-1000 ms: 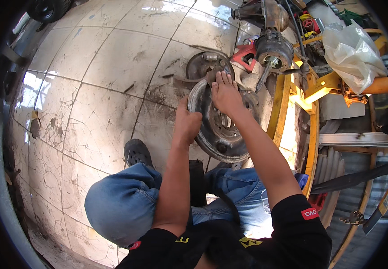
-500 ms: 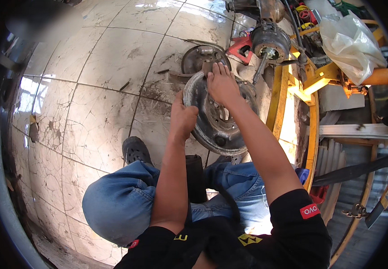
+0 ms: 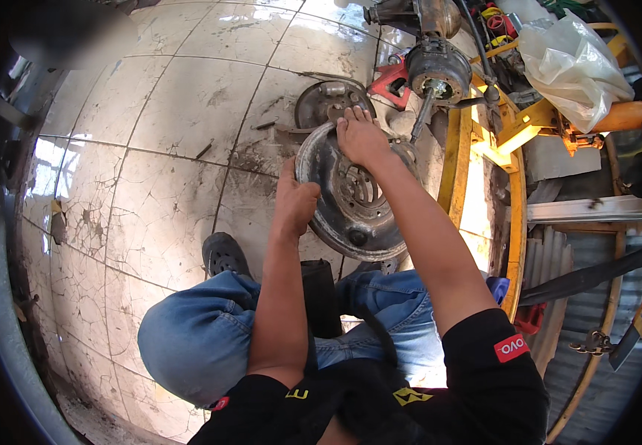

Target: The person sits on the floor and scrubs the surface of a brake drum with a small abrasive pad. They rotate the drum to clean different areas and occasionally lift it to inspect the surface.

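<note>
A worn, round, dark metal plate (image 3: 330, 199) with a pale rim and slotted openings at its centre stands tilted in front of me. It looks like a brake backing plate. My left hand (image 3: 296, 199) is closed on its left edge, the finger ends partly hidden. Across its far edge lies my right hand (image 3: 363, 139), fingers stretched forward and close together. Just beyond those fingertips, a second round brake plate (image 3: 310, 106) with small parts on it lies on the floor.
An axle hub with a drum (image 3: 439, 70) sits at the far right, beside a red stand (image 3: 389, 83). A yellow metal frame (image 3: 515, 215) runs along the right, with a clear plastic bag (image 3: 574, 70) over it. Cracked pale floor tiles (image 3: 173, 111) spread left. My shoe (image 3: 224, 254) is near the plate.
My right fingers have shifted slightly at the plate's far edge, and a brown piece near them shows less. My left hand stays on the left edge. The whole view has shifted a little.
</note>
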The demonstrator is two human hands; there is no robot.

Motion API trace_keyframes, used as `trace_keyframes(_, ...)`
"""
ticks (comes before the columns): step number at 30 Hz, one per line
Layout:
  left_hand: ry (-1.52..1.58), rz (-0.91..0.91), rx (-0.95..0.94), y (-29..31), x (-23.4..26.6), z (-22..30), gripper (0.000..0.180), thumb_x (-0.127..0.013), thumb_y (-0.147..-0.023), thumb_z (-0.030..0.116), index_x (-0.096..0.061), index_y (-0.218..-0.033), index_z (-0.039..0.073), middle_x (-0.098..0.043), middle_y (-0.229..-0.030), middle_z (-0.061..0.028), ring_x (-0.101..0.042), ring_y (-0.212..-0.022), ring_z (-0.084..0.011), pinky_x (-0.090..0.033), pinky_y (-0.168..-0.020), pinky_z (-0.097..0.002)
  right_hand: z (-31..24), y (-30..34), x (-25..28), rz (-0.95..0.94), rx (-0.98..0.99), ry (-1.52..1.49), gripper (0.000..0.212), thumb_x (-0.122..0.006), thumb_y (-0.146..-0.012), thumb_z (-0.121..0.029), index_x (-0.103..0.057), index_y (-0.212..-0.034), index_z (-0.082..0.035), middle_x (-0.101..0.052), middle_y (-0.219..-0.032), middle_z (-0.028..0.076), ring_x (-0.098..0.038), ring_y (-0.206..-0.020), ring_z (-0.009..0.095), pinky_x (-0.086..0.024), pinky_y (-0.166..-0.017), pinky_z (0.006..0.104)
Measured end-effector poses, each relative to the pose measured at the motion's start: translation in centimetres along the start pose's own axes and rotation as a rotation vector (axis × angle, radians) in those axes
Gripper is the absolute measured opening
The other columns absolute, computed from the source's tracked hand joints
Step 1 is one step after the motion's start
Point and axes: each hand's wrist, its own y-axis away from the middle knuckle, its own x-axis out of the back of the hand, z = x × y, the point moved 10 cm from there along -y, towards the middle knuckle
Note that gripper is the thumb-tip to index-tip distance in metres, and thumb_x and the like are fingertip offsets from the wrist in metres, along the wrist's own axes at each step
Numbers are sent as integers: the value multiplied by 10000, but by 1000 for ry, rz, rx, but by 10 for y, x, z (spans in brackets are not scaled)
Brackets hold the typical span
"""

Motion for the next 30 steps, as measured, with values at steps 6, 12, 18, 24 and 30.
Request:
trace_keyframes(6, -65, 13, 12, -3, 12, -5, 690, -502, -677, -72, -413, -1360, -24, -634, -998, -125, -621, -810, -189, -510, -701, -298, -19, 43, -11, 187, 97, 30, 545, -306, -1001, -309, -350, -1431, 23, -330, -1497, 233, -292, -1405, 378, -248, -1146, 489)
trace_keyframes(12, -59, -24, 23, -1, 3, 4, 680, -515, -685, -56, -415, -1356, -24, -636, -986, -122, -619, -785, -183, -507, -678, -294, -17, 12, 1, -3, 22, -27, 547, -307, -1002, -318, -326, -1456, -13, -295, -1517, 230, -267, -1418, 377, -225, -1156, 485)
trace_keyframes(18, -143, 22, 39, -8, 14, -9, 675, -515, -678, -63, -417, -1345, -33, -635, -989, -127, -627, -791, -196, -511, -669, -303, -24, 35, -10, 99, 111, -61, 532, -311, -1009, -339, -344, -1447, -40, -303, -1508, 237, -281, -1403, 399, -227, -1152, 493)
trace_keyframes(24, -73, 13, 46, -2, 4, 6, 678, -519, -681, -63, -417, -1350, -39, -631, -1015, -136, -628, -821, -213, -515, -705, -310, -23, 16, 2, 100, 131, -69, 509, -311, -1014, -354, -391, -1424, -63, -338, -1484, 242, -309, -1387, 405, -240, -1147, 497)
trace_keyframes(30, -54, -17, 28, -7, 8, -3, 691, -520, -686, -73, -411, -1367, -32, -634, -1048, -149, -643, -841, -235, -527, -705, -322, -27, 33, -7, 58, 130, -117, 527, -291, -1020, -359, -358, -1456, -70, -308, -1511, 228, -273, -1412, 390, -206, -1164, 482)
